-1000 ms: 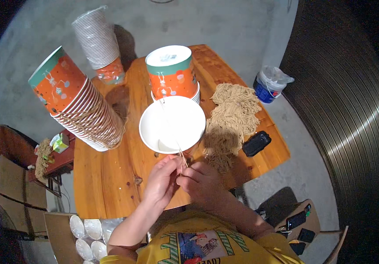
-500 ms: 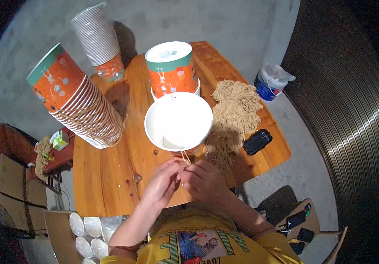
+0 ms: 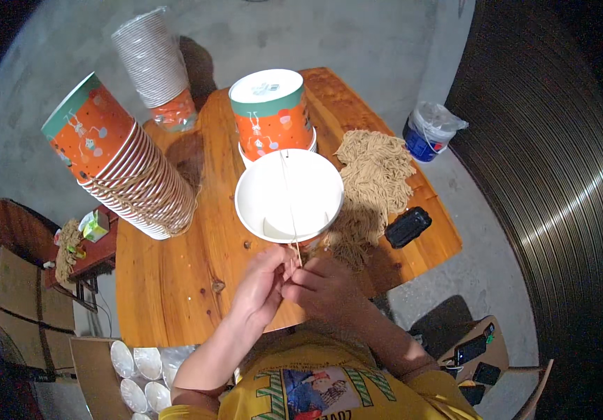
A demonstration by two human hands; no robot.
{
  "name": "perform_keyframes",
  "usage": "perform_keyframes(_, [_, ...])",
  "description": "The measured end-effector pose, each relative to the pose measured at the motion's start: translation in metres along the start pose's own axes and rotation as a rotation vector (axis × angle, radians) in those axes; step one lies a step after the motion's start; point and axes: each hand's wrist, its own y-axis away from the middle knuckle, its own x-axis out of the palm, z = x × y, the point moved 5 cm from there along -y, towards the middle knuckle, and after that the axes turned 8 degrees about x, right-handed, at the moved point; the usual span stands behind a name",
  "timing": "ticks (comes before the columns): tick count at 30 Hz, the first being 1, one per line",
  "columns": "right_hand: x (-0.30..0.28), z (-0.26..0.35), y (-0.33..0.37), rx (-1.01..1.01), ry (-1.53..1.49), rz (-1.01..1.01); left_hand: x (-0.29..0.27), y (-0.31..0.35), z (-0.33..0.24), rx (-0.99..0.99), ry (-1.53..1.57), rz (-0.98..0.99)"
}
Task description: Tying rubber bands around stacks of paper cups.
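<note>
Over the desk, my left grip and right grip are both pinching a thin string at the white bowl.

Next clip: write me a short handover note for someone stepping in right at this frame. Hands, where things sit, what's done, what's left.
Left hand and right hand: together at the table's near edge, pinching a thin string.
White paper bowl: tilted up above the hands, the string crossing its inside.
Pile of tan strings: on the wooden table, right of the bowl.
Stacks of orange bowls: left and behind.
Done: string across the bowl.
Left: cannot tell whether it is tied.
</note>
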Motion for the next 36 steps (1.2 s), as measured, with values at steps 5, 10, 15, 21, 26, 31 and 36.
perform_keyframes(5, [-0.003,0.009,-0.007,-0.054,0.012,0.11,-0.004,-0.007,-0.01,0.003,0.034,-0.076])
perform_keyframes(10, [-0.001,0.013,-0.009,-0.079,0.036,0.137,-0.013,-0.015,-0.013,0.093,0.031,-0.054])
perform_keyframes(15, [-0.001,0.003,-0.004,0.009,0.128,0.147,0.006,-0.004,-0.018,0.032,-0.056,-0.005])
perform_keyframes(21, [-0.035,-0.029,-0.038,0.683,0.219,0.602,-0.049,-0.015,-0.035,0.425,-0.466,-0.116])
perform_keyframes(26, [-0.039,-0.063,-0.032,0.635,0.227,0.205,-0.047,-0.048,-0.035,0.531,-0.477,0.034])
perform_keyframes(31, [-0.059,-0.082,-0.052,1.011,-0.903,-0.061,-0.031,0.003,-0.088,1.108,-0.902,0.349])
perform_keyframes(36, [-0.055,-0.068,-0.127,1.081,-1.275,0.184,-0.044,0.061,-0.148,1.412,-1.302,0.479])
